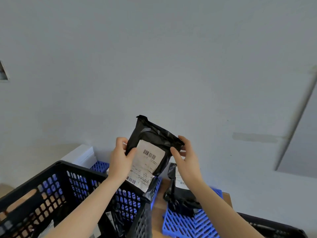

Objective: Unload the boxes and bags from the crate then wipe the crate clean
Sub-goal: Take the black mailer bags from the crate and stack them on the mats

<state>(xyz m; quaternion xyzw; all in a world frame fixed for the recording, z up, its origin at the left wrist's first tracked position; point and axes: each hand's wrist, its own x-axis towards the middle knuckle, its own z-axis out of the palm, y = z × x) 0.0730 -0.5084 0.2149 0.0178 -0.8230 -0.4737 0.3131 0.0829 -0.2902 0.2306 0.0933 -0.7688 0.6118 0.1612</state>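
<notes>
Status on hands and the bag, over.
Left hand and right hand grip black bag above crate rim. More bags inside. Nothing in the way.

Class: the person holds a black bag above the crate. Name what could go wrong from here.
1. The left hand and right hand grip the black bag only by its edges; it might drop into the crate.
2. Other bags lie inside the crate; wiping before they are out may miss spots.

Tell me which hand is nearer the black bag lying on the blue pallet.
Right. The right hand holds the raised parcel just above that bag; the left hand holds the parcel's opposite edge, farther left, above the crate.
</notes>
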